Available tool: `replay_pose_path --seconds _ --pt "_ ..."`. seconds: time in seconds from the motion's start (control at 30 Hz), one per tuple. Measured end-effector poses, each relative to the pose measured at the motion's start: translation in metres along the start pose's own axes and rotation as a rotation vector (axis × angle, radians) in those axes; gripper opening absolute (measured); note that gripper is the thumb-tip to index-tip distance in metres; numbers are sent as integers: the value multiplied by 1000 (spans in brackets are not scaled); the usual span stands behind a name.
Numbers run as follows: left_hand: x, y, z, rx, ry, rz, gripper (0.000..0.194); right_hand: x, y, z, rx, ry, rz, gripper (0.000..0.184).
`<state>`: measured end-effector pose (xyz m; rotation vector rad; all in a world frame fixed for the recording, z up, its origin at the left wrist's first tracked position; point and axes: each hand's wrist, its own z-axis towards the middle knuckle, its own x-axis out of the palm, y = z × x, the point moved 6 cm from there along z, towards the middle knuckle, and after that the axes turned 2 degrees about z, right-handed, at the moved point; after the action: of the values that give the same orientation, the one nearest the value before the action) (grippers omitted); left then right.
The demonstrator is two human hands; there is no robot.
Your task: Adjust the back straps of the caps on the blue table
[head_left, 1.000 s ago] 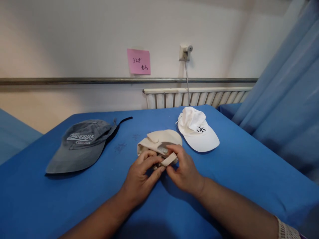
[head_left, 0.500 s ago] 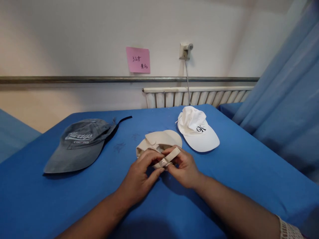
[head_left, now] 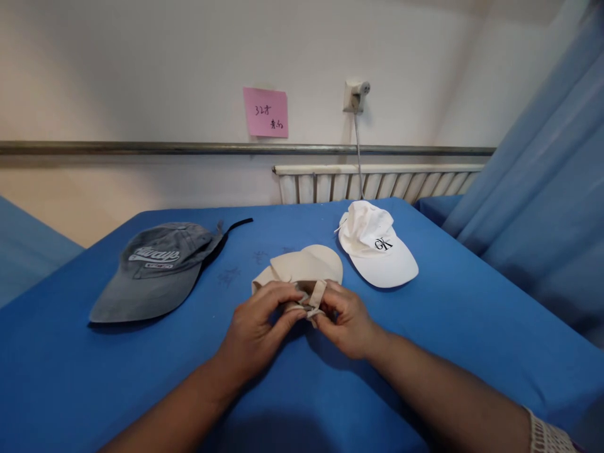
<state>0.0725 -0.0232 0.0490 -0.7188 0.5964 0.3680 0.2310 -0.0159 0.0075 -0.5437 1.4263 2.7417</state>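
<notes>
Beige cap [head_left: 293, 267] lies on blue cloth [head_left: 302, 390], brim [head_left: 326, 258] and long axis slanting away rightward, mostly just beyond the grip; left hand [head_left: 259, 319] and right hand [head_left: 350, 322] pinch its strap [head_left: 318, 293].

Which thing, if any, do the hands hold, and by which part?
The left hand and right hand both hold the beige cap by its strap.

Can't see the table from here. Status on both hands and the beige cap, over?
Left hand and right hand at strap. Beige cap, brim facing away. White cap clear of hands.
</notes>
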Motion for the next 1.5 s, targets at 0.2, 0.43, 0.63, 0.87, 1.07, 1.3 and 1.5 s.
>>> replay_pose_path --seconds 0.2,0.43,0.63,0.87,1.07,1.3,1.5 --pt "0 1 0 -29 175 -122 28 -4 5 -1 42 95 138 17" --pt "12 -16 -5 68 219 3 40 -4 9 -4 0 137 -122 8" --pt "10 -9 -4 87 162 145 50 -12 11 -2 -64 -42 12 15" --pt "12 -5 -2 72 121 158 46 -1 11 -4 -19 -59 183 15" --pt "19 -5 -3 53 157 171 35 3 -3 -5 156 -96 396 21" --pt "9 -4 2 -90 214 -75 8 4 -15 -5 258 -82 385 25" --pt "13 0 5 -217 303 -224 24 -5 10 -2 -31 3 61 13"
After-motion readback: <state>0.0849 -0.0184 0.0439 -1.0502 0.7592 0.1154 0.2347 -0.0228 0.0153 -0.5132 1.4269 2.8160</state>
